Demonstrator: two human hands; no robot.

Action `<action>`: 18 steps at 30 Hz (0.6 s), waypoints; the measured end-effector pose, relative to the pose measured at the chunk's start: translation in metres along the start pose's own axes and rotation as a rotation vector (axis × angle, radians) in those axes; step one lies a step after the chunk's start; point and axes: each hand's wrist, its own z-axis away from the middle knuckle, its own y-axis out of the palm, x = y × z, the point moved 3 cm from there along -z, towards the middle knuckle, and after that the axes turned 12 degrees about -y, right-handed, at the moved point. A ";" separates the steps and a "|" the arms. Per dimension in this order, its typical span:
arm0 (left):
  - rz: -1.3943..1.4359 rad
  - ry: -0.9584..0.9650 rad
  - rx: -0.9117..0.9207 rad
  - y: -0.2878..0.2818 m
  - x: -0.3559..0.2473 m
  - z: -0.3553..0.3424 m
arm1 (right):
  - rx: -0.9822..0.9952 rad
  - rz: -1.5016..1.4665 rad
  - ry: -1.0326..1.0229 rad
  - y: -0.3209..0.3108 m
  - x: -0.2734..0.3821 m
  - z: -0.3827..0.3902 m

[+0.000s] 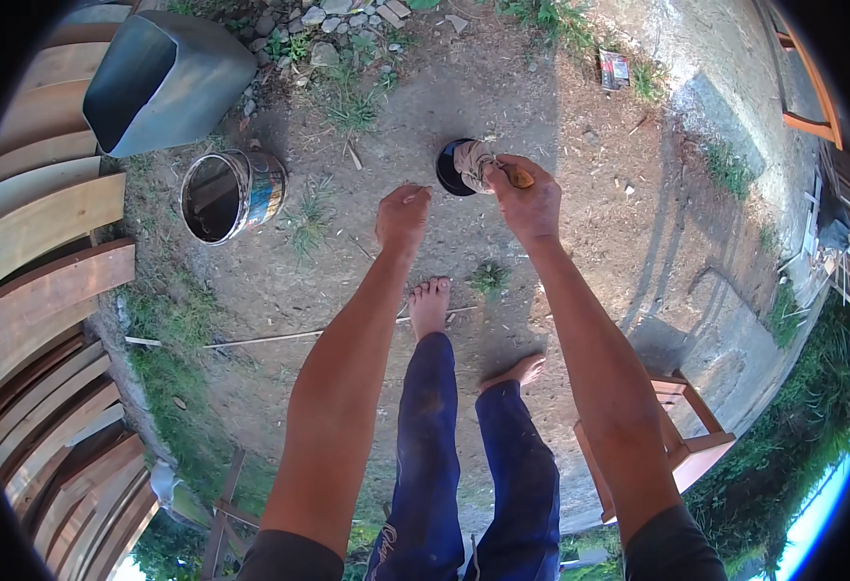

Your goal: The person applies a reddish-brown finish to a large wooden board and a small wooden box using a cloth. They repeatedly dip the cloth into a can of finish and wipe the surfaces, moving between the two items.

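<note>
- Right hand (529, 201), its grip closed on a crumpled pale cloth (473, 163), shows an orange-brown piece (520, 176) at the fingers; the cloth overlaps a dark round container (448, 172).
- Left hand (403, 221) curls nearby; whether it holds anything, I cannot tell.
- Stained bucket (268, 189) stands leftward on dirt ground (497, 87).

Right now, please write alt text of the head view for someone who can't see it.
Outdoors, a person's right hand holds a pale wrapped bundle, with a dark round object behind it; the left hand curls nearby. At left are a stained bucket, a grey bin and wooden planks.
</note>
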 end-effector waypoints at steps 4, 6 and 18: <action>-0.059 -0.044 0.029 0.016 -0.016 0.004 | -0.005 -0.004 -0.018 0.010 -0.015 -0.009; -0.068 -0.043 0.029 0.017 -0.019 0.003 | -0.006 0.142 -0.079 0.018 -0.016 -0.011; -0.067 -0.074 0.046 0.028 -0.012 -0.007 | -0.036 0.158 -0.139 0.019 -0.012 -0.006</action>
